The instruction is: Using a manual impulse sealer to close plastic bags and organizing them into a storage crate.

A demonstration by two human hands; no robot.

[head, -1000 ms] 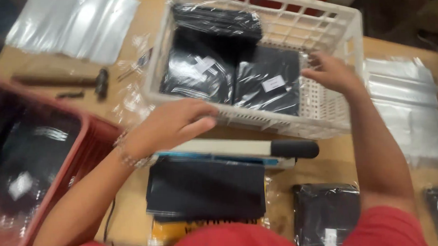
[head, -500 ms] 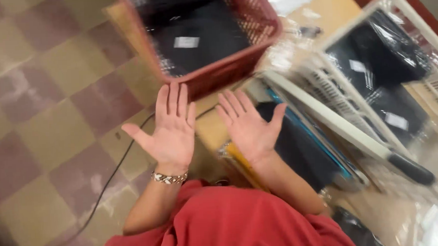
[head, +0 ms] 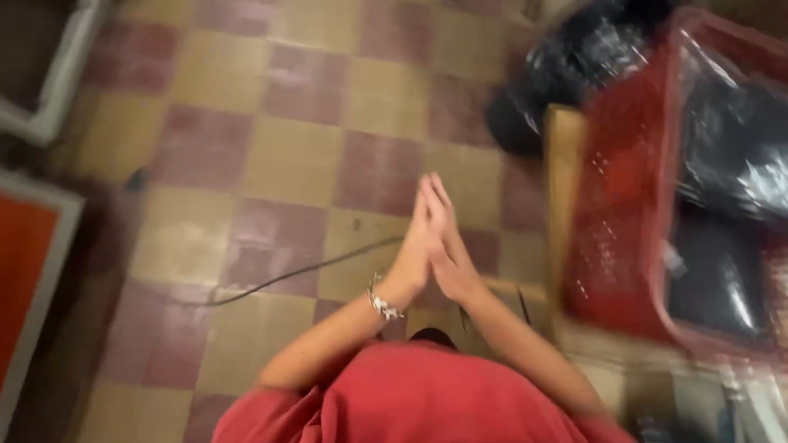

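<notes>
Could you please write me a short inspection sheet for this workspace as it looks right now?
Surface: wooden table edge at right; blurred.
Job's things: red basket on the table, holding black items in shiny clear wrap.
Clutter: dark wrapped bundle beyond the basket; whether it rests on the floor or the table cannot be told.
Hands: left hand and right hand pressed palm to palm over the floor, fingers straight, holding nothing; bracelet on the left wrist.
Cables: one dark cable trailing across the floor.
Surroundings: checkered tile floor; orange panel with pale frame at left; person's red shirt.
</notes>
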